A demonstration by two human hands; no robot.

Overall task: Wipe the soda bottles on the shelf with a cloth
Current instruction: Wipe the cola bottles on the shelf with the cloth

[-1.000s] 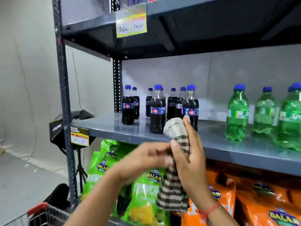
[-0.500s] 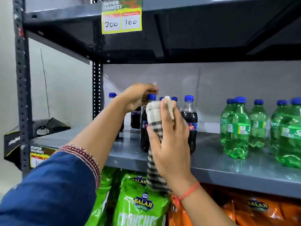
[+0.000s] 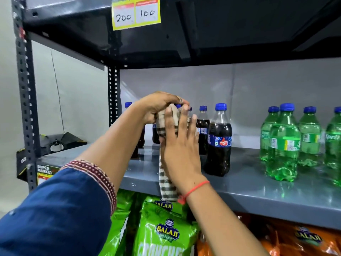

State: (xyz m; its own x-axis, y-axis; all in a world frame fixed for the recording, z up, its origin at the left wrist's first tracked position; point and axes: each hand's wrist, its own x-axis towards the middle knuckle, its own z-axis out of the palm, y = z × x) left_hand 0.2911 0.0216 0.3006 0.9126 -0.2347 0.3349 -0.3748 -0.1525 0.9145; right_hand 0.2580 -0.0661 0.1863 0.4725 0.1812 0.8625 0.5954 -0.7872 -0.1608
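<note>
Several dark cola bottles with blue caps stand on the grey metal shelf (image 3: 249,189); the nearest free one (image 3: 219,141) is right of my hands. My left hand (image 3: 158,106) grips the top of a front cola bottle, which is mostly hidden. My right hand (image 3: 180,145) presses a striped brown-and-white cloth (image 3: 166,183) against that bottle's side, and the cloth's tail hangs over the shelf edge. Several green soda bottles (image 3: 284,143) stand further right on the same shelf.
A dark upper shelf (image 3: 203,34) with a yellow price tag (image 3: 135,13) hangs close overhead. Green (image 3: 166,235) and orange (image 3: 304,241) snack bags fill the level below. A perforated upright post (image 3: 25,100) stands at the left, with a black box (image 3: 55,143) behind it.
Both hands rose from in front of the shelf edge to the front cola bottle. My left hand closed over its cap and my right hand pressed the cloth onto its side.
</note>
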